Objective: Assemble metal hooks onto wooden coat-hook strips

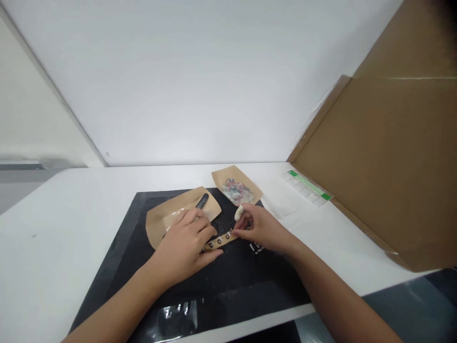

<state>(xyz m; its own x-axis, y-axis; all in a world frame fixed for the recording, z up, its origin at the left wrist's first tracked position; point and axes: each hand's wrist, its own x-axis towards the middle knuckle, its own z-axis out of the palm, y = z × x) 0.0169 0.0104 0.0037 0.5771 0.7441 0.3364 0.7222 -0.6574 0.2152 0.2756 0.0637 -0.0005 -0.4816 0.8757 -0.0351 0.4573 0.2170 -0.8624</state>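
Note:
A narrow tan strip (224, 238) with several round metallic pieces along it lies over the black mat (228, 286). My left hand (187, 240) closes its thumb and fingers on the strip's left end. At the strip's other end my right hand (262, 228) is pinched, thumb against finger; whatever is between the tips is too small to make out. A pale ribbed finger cover (239, 213) sits on one right finger. Below that hand, small white slivers (256, 247) lie on the mat.
Behind my left hand is a brown paper tray (157, 221) with white bits and a black-handled tool (202, 200). Farther back, another paper tray (254, 191) holds small bagged parts (235, 190). At right are a clear compartment box (309, 187) with a green label and a tall cardboard panel (389, 157).

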